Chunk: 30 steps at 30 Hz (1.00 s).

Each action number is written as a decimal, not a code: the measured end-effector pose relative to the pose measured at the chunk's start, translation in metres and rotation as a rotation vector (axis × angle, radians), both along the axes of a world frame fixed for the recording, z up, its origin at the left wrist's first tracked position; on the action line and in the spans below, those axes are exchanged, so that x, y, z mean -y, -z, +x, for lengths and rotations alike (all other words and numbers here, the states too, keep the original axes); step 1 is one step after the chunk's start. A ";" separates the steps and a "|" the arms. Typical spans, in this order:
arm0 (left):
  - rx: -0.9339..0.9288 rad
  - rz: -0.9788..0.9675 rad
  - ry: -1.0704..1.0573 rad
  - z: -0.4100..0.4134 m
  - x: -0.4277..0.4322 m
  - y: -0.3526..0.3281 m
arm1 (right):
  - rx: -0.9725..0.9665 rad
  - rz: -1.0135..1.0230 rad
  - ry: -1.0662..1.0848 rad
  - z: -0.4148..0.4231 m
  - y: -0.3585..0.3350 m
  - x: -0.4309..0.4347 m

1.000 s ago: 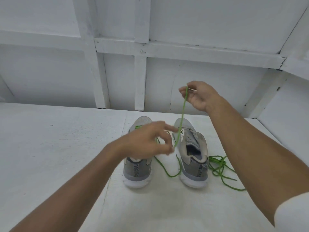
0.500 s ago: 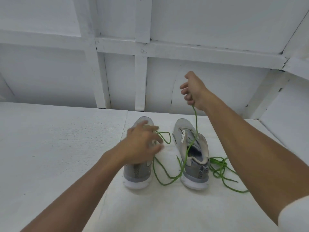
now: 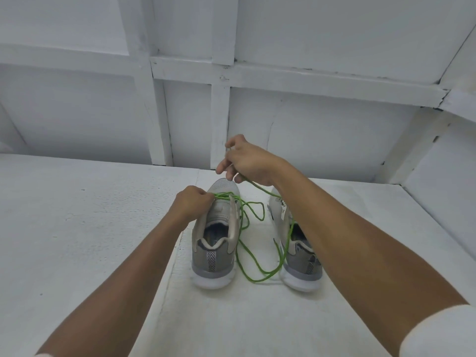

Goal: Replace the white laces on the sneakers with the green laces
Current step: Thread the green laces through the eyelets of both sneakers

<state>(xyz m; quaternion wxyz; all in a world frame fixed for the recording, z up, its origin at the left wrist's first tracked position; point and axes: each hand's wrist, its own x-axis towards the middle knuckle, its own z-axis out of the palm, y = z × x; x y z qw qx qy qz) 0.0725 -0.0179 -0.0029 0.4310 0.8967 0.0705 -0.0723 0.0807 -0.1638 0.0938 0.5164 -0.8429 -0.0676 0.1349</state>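
Head view: green lace (image 3: 253, 256) pinched by both hands, left hand (image 3: 192, 206) and right hand (image 3: 247, 161).

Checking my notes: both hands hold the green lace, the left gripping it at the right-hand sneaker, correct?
No: the head view shows the left hand gripping the green lace at the left-hand sneaker. The right hand holds it too.

lace (image 3: 251, 280) green | sneakers (image 3: 213, 265) grey, soles (image 3: 213, 281) white | heel tab (image 3: 211, 261) seemingly chevron-striped

The sneakers (image 3: 215, 243) have grey matt cloth and white rubber-like soles; the green lace (image 3: 251, 256) is woven cord; the surface (image 3: 90, 215) is white, matt, slightly rough.
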 end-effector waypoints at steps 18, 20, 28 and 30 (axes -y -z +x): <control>0.056 -0.107 -0.071 0.002 -0.001 0.018 | 0.293 -0.143 0.118 0.004 0.025 -0.010; 0.069 -0.122 -0.070 0.002 -0.002 0.020 | 0.285 -0.200 0.110 0.003 0.048 -0.011; 0.111 -0.159 -0.130 0.000 -0.002 0.025 | 0.114 -0.346 0.064 -0.006 0.081 -0.031; 0.112 -0.202 -0.141 0.000 -0.003 0.026 | 0.054 -0.321 0.048 -0.004 0.078 -0.034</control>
